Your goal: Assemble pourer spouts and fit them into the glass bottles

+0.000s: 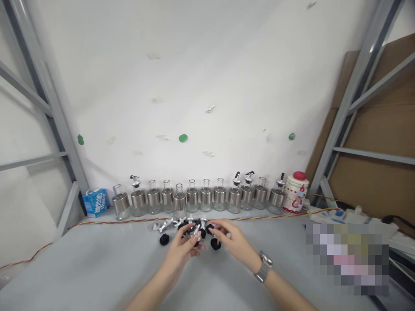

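My left hand (181, 248) is closed around a bottle pourer (197, 234) with a silver top and a black lower part. Beside it, my right hand (231, 236) has its thumb and fingers pinched at a black stopper part (210, 229); the fingers partly hide it. Just under the right fingertips lies another black stopper (215, 244). A heap of silver-and-black pourers (180, 223) lies behind and between both hands, partly covered. Left of the heap, a loose black stopper (164, 239) rests on the grey table (97, 259).
Behind the hands stands a row of several glass bottles (193, 196) with steel sleeves, some fitted with pourers (135, 181). A blue carton (95, 203) stands left, a white jar with red lid (295, 194) right. A twisted red-yellow cord (129, 221) crosses the table before the bottles.
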`<move>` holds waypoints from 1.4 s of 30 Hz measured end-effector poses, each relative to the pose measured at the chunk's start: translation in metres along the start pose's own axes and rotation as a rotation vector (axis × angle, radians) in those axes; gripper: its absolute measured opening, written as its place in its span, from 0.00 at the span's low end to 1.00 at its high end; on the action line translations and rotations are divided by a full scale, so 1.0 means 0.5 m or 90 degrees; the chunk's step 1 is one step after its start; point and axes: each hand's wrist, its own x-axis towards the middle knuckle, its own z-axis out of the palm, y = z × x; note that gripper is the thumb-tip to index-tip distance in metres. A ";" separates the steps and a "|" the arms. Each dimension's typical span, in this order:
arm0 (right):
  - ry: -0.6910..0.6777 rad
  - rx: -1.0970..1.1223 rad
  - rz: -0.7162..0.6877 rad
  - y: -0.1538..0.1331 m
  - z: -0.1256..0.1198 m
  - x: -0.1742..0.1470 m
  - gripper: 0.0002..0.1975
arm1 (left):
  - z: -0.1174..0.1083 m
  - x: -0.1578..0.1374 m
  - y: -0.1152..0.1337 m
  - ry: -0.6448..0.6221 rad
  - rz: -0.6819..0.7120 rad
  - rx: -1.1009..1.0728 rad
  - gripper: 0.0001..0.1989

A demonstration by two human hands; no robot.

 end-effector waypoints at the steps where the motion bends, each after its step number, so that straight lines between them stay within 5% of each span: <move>1: -0.030 0.060 0.030 0.000 0.008 -0.002 0.17 | 0.000 0.001 -0.002 -0.017 -0.003 0.029 0.30; 4: -0.098 0.173 0.086 -0.006 0.033 -0.010 0.19 | 0.000 0.004 -0.019 -0.090 -0.019 0.134 0.29; 8: -0.083 0.132 0.113 -0.004 0.029 -0.005 0.18 | 0.000 0.004 -0.036 -0.095 -0.001 0.196 0.34; 13: 0.134 -0.251 0.119 0.048 -0.045 0.027 0.19 | -0.015 0.007 -0.017 0.030 0.119 0.299 0.20; 19: 0.170 -0.394 0.161 0.099 -0.090 0.031 0.14 | -0.041 0.018 -0.001 0.170 0.228 0.373 0.15; 24: 0.200 -0.598 -0.001 0.073 -0.068 0.020 0.11 | -0.059 0.023 0.011 0.276 0.292 0.526 0.13; 31: -0.009 -0.562 -0.109 0.086 -0.014 0.015 0.09 | -0.107 0.033 0.057 0.388 0.183 0.872 0.11; 36: 0.048 -0.539 -0.067 0.093 -0.018 0.020 0.06 | -0.160 0.051 0.083 0.491 0.163 0.936 0.14; 42: 0.150 -0.482 -0.081 0.067 -0.027 0.018 0.07 | -0.201 0.068 0.061 0.423 0.140 0.911 0.14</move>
